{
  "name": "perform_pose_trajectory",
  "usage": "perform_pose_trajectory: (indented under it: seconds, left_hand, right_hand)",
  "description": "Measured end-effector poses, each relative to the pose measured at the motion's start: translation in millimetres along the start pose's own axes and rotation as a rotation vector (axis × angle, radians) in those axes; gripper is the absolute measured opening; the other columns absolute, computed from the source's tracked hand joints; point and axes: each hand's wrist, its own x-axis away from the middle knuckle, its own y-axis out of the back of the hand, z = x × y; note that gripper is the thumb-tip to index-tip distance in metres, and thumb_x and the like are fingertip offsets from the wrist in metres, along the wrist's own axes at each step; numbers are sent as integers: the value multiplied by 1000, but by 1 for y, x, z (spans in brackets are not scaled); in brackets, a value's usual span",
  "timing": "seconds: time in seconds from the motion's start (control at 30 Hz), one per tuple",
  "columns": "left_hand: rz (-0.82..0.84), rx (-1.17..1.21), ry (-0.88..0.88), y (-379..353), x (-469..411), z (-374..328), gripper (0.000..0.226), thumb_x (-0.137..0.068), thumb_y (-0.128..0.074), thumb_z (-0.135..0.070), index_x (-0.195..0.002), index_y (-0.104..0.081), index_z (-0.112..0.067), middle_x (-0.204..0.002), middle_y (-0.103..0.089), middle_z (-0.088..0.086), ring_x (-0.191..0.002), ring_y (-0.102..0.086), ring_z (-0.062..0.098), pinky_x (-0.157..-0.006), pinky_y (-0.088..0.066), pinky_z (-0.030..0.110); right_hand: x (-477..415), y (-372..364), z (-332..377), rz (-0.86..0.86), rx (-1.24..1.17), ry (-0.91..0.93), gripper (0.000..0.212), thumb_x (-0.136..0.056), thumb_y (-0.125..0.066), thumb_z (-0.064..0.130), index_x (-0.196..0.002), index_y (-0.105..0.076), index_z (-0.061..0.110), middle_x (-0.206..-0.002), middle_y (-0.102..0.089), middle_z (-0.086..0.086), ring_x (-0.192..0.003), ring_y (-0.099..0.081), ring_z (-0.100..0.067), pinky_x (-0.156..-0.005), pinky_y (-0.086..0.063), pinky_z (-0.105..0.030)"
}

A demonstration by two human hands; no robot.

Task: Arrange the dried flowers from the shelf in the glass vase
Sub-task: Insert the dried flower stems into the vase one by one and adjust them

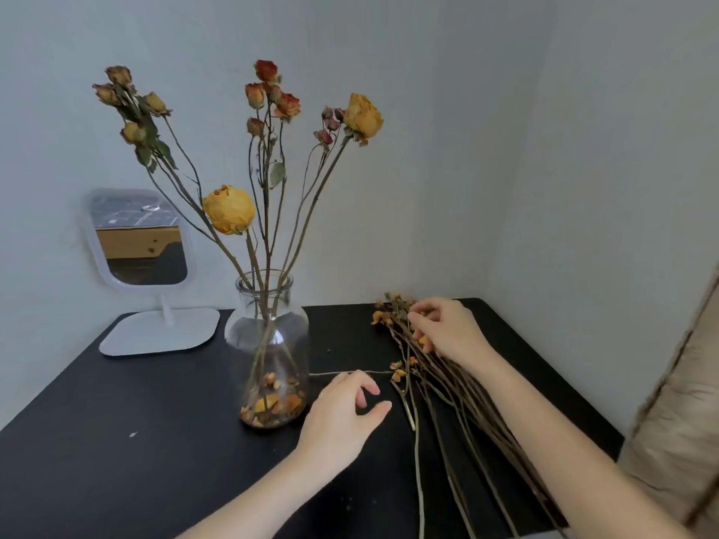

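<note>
**Inspector:** On the black table (155,441), right side: what is the right hand (447,330) doing?

**Assistant:** Its fingers are curled, pinching the bloom end of the loose stems (486,429). The left hand (342,414) is relaxed and holds nothing, just beside the glass vase (268,336).

**Inspector:** Stems' condition and lie?

**Assistant:** Thin and brown, with small orange heads. They lie flat, heads toward the wall and cut ends toward the near edge.

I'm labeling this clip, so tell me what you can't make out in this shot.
- Stems: lower ends cut off by the bottom edge, head view.
- Right hand: covers some flower heads; its grip is unclear.
- Left hand: its fingers hide whether it touches the thin stem.
- Mirror: reflection too blurred to read.
- Beige thing: cut off by the right edge.
</note>
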Motion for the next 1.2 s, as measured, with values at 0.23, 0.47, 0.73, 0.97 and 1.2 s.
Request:
perform_pose_trajectory:
  seconds: [0.23, 0.47, 0.73, 0.97, 1.2]
  left_hand:
    - [78, -266, 217, -40, -45, -8, 14, -90, -54, -34, -100, -56, -25, -97, -60, -4, -88, -60, 17, -73, -49, 32]
    - [129, -732, 176, -39, -73, 3, 21, -92, -48, -11, -112, -55, -14, -109, -51, 5, -92, -60, 23, -68, -46, 31]
    - [83, -845, 77, -34, -82, 19, 24, -87, -55, -4, -106, -59, -18, -104, -53, 4, -89, -56, 19, -68, -48, 29]
    - [-106, -736, 21, -26, -96, 13, 24, -94, -48, -12, -111, -62, -23, -95, -68, 0, -77, -64, 19, -65, -48, 28]
    - [-212, -421, -39, -33, -95, 4, 37, -92, -43, -21, -125, -57, -27, -112, -68, -5, -90, -66, 17, -73, -51, 31]
  right_hand:
    - [6, 23, -66, 149, 232, -196, 25, -91, -56, 18, -116, -59, 14, -76, -68, 2, -54, -58, -5, -50, -44, -16]
    - [7, 23, -78, 176, 246, -161, 19, -91, -56, 21, -109, -62, 18, -69, -67, 5, -57, -56, 0, -60, -43, -18]
    - [3, 3, -68, 229, 236, -106, 22, -92, -56, 24, -113, -61, 20, -67, -65, 7, -53, -54, 1, -66, -43, -16]
    - [2, -4, -65, 229, 271, -89, 21, -91, -57, 24, -111, -62, 21, -70, -67, 6, -65, -60, -1, -75, -48, -21]
    - [0, -4, -67, 239, 294, -127, 19, -91, -57, 23, -108, -64, 20, -71, -66, 5, -56, -56, -1, -74, -51, -22]
